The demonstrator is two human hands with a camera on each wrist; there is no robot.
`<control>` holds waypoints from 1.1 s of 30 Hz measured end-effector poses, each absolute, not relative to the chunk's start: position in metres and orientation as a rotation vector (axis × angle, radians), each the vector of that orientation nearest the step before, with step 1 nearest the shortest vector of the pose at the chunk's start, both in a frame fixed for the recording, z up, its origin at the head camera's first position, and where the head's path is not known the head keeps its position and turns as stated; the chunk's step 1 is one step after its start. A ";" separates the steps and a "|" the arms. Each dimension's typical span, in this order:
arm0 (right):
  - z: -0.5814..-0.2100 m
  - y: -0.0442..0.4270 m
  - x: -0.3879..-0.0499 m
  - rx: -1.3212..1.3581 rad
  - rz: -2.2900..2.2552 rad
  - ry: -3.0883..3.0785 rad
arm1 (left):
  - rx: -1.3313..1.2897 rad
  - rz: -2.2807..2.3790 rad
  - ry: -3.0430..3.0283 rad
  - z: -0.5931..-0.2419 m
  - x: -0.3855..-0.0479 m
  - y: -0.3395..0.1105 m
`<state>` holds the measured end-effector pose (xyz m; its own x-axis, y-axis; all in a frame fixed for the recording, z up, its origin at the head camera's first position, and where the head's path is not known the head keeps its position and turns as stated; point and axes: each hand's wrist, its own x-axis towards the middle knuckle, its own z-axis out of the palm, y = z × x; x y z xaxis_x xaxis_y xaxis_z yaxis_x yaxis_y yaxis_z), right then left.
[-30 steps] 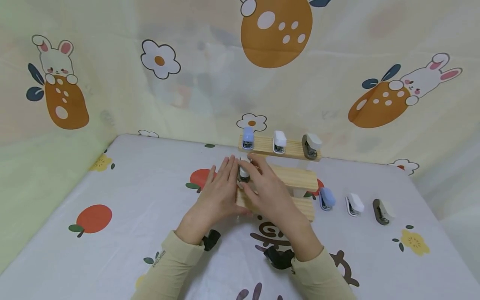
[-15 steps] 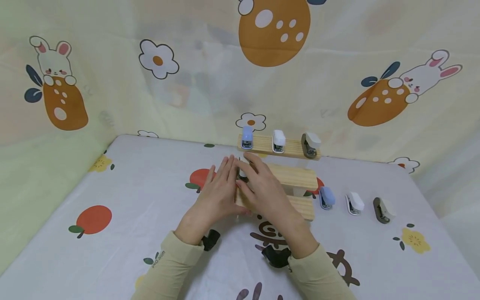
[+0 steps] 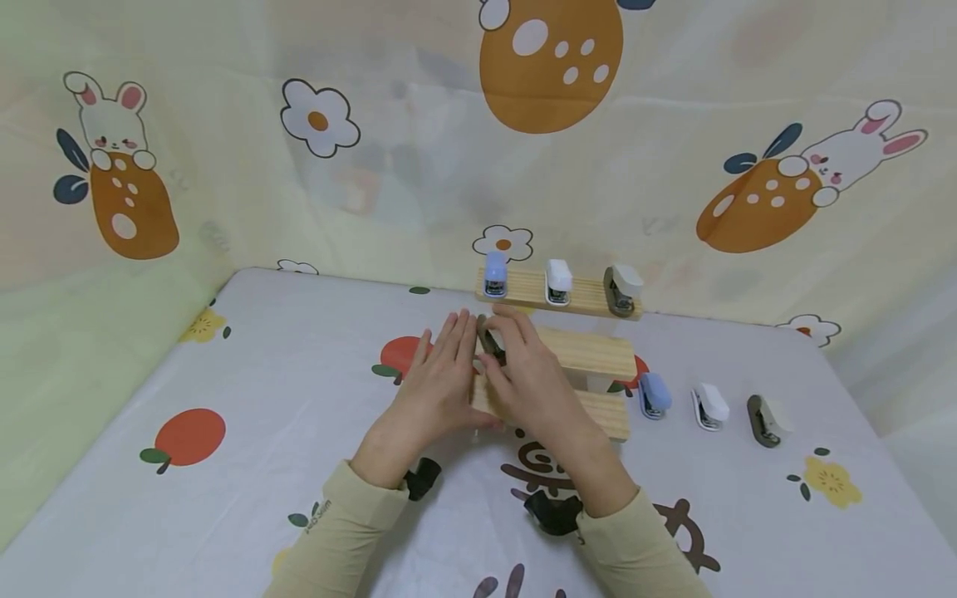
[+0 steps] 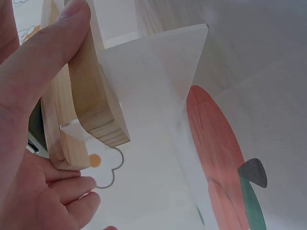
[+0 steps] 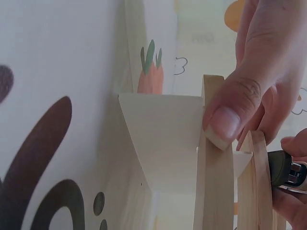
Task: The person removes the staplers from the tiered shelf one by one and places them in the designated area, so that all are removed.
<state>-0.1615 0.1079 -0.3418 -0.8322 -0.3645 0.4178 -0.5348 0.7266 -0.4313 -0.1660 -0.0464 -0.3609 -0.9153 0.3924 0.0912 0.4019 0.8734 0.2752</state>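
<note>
Turned since the earlier frames: one dark-based stapler (image 3: 490, 341), at the left end of the wooden middle shelf (image 3: 591, 353). Its end then faced the wearer, with a pale top in view; its dark base now slants across, and the top is largely hidden by fingers. The hands keep nearly the same places. Right hand (image 3: 538, 378): closed narrowly on this stapler, thumb and fingers pinching it. Left hand (image 3: 441, 382): fingers extended along the left ends of the shelves, thumb pressed to the front edge of the lower shelf (image 3: 606, 415). The shift suggests that the stapler's angle is being adjusted while the left hand steadies the shelves; its position is probably not yet settled. Whether the base rests fully on the wood cannot be told. Top shelf (image 3: 523, 289), unchanged: blue stapler (image 3: 495, 274), white stapler (image 3: 557, 282) and grey-and-white stapler (image 3: 622, 291), spaced apart. Surface (image 3: 299, 382), to the right of the shelves, also unchanged: a second blue one (image 3: 654, 394), a second white one (image 3: 709, 407) and a second grey one (image 3: 768, 421).
</note>
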 end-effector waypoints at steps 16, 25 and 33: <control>-0.340 0.115 -0.163 0.704 0.723 -2.615 | -0.627 -0.446 -3.021 -0.362 -0.167 -0.045; -0.339 0.119 -0.162 0.719 0.706 -2.604 | -0.617 -0.458 -3.025 -0.361 -0.167 -0.046; -0.334 0.129 -0.154 0.732 0.738 -2.538 | -0.598 -0.468 -3.040 -0.361 -0.169 -0.044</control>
